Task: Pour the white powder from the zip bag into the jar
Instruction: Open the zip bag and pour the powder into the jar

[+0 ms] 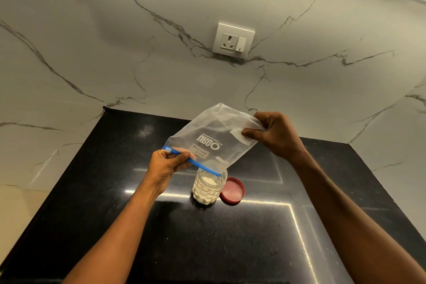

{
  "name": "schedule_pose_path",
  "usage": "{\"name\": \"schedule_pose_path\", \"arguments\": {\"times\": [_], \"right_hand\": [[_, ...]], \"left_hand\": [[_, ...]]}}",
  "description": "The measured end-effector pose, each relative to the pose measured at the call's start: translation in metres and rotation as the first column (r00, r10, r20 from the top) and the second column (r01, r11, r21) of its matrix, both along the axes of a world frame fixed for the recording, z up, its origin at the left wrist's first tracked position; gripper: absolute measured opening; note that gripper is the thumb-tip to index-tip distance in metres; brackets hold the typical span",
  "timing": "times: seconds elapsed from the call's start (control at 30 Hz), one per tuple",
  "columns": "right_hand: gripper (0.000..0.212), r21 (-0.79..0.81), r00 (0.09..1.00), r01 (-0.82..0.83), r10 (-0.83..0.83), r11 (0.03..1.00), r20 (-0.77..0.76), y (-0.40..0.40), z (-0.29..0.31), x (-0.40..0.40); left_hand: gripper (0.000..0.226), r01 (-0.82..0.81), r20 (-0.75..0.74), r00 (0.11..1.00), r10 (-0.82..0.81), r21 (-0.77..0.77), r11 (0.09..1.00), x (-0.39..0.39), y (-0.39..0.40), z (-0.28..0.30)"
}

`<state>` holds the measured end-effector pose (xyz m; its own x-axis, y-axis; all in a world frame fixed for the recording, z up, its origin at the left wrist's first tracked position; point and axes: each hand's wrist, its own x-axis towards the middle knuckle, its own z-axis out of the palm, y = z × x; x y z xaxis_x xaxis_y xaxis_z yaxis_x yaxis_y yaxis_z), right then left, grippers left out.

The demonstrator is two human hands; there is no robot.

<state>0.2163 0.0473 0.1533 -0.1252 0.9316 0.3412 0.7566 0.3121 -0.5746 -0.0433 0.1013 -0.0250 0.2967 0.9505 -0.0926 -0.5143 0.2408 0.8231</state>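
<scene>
**Bag upended over the open jar**

I hold the zip bag (214, 138) upside down above the jar (208, 188), its blue zip strip (192, 162) at the bottom edge. My left hand (167, 167) pinches the zip end, thumb and fingers pressed together on the strip near its pale slider. My right hand (275, 135) pinches the bag's raised far corner between thumb and fingertips.

The print on the bag reads inverted; the large white letters look like "URBO" or similar, though I cannot be sure. A line of small print beside them is too fine to read. A beige label (200, 151) below it carries two short lines, seemingly "MILK POWDER", but blurred.

The jar stands on the black counter (207, 237), mostly filled with white powder (205, 188). Its mouth is partly hidden behind the zip edge, so I cannot tell whether bag and rim touch. The bag looks nearly empty. The red lid (232, 191) lies just beside the jar, inner face up. A white wall socket (233, 41) with a switch sits on the marbled wall.
</scene>
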Motion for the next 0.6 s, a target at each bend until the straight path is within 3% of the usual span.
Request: {"name": "schedule_pose_path", "arguments": {"times": [0.1,0.37,0.6], "right_hand": [[0.017,-0.044,1.000,-0.019,0.020,0.999,0.015,-0.0005,-0.0022,0.0016],[0.024,-0.015,1.000,-0.006,0.005,1.000,-0.026,-0.0054,-0.0057,0.0046],[0.016,-0.043,0.999,0.011,-0.012,0.999,-0.037,-0.0078,-0.0066,0.0077]], "left_hand": [[0.015,0.005,-0.005,1.000,-0.005,-0.005,1.000,-0.0007,0.0003,-0.0021],[0.015,0.010,-0.040,0.999,-0.010,0.006,1.000,0.0007,-0.0003,-0.0029],[0.012,0.009,-0.025,1.000,-0.009,0.007,1.000,0.0037,-0.0034,0.0046]]}}
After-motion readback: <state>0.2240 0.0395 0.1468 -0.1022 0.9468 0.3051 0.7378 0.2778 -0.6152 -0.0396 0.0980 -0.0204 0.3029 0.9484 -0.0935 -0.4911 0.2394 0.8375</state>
